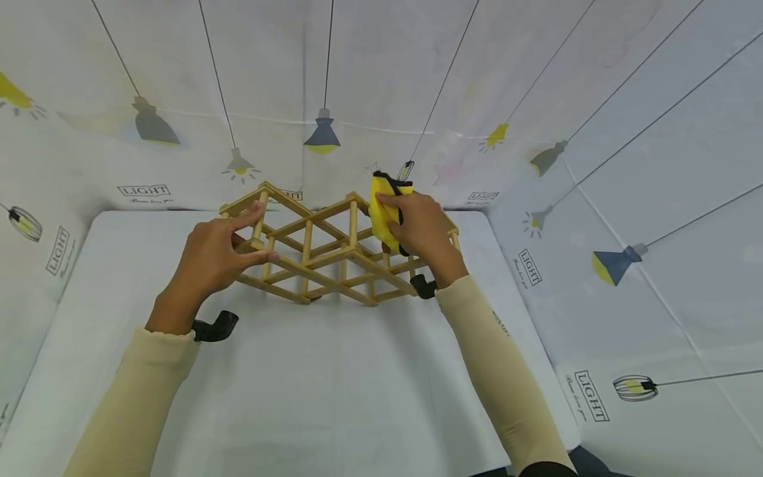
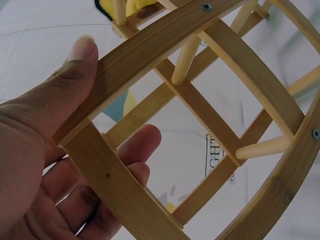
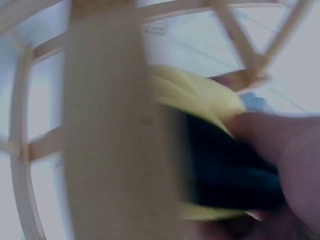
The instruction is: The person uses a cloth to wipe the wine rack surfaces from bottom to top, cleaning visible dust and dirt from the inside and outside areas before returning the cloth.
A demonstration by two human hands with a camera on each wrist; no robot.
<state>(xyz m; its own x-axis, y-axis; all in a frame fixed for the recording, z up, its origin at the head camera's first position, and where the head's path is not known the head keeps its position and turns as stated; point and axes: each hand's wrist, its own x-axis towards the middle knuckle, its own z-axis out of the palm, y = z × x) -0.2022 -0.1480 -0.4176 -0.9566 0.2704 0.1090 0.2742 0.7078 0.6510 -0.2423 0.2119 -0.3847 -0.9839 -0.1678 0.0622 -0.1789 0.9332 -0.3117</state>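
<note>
Pinching the left end of a wooden lattice rack (image 1: 353, 222), the left hand (image 1: 211, 255) sits left of centre in the head view, its thumb toward the near side and its fingers reaching to the far side of the frame. In the left wrist view the thumb lies along a slat's outer face at the left, while the fingertips curl up below it, through an opening. Small metal screws (image 2: 206, 7) show in the slats there.

The right hand (image 1: 424, 228), right of centre in the head view, grips a yellow cloth (image 1: 381, 215) with black edging at the rack's right part. The right wrist view is blurred: the cloth bunches behind a broad slat, and its exact contact with the wood cannot be told.

The rack spans the middle of the head view, over the far part of a white tabletop (image 1: 328, 384); whether it rests there or is lifted is unclear. Beige sleeves (image 1: 501, 371) enter from the lower left and lower right. A pale backdrop (image 1: 381, 66) printed with hanging lamps fills the upper part and right side.
</note>
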